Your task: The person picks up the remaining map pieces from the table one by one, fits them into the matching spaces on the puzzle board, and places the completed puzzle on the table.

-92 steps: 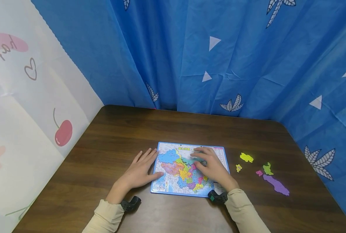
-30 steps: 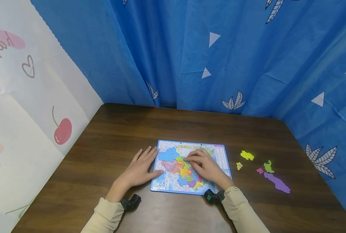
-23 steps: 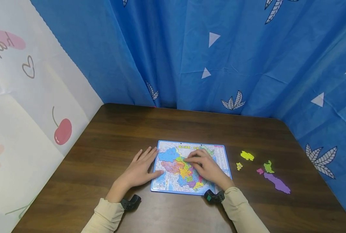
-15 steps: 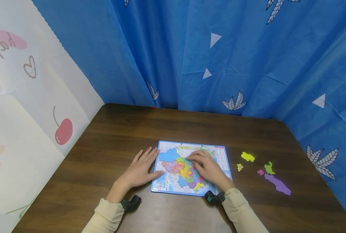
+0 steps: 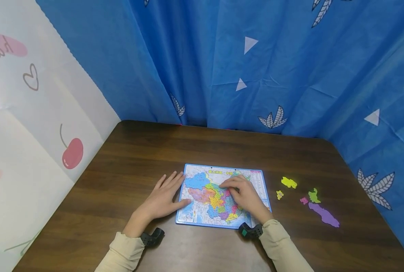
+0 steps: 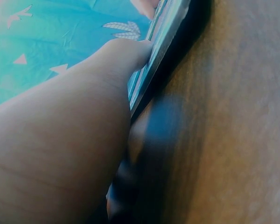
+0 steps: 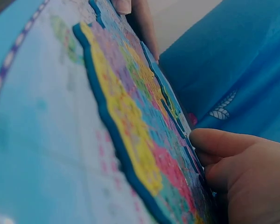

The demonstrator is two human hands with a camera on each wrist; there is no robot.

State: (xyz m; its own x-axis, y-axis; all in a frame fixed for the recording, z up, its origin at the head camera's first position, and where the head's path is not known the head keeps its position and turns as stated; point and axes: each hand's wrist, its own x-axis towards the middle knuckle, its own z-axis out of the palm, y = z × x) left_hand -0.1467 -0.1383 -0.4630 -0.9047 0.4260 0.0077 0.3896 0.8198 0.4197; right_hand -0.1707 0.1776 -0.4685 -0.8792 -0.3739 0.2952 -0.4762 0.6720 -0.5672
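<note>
A map puzzle board (image 5: 188, 217) with a blue rim lies flat on the table, many coloured pieces set in its middle. My left hand (image 5: 163, 198) rests spread beside its left side, fingertips at the rim and thumb over the board. In the head view my right hand (image 5: 244, 194) is over the board's upper right part, fingers bent. The right wrist view shows its thumb and finger (image 7: 214, 141) brought together at the edge of a small puzzle piece, mostly hidden behind them. Joined pieces, such as a yellow piece (image 7: 130, 126), stand slightly proud of the board.
Loose pieces lie right of the board: a yellow piece (image 5: 288, 182), a small yellow piece (image 5: 279, 195), a pink piece (image 5: 304, 201), a green piece (image 5: 314, 195) and a long purple piece (image 5: 323, 215). A blue curtain (image 5: 202, 68) hangs behind the wooden table (image 5: 147, 151).
From its wider spread about three seconds ago, my right hand has drawn its fingers together over the board, then shifted slightly right in the last half second. My left hand and the loose pieces stay put.
</note>
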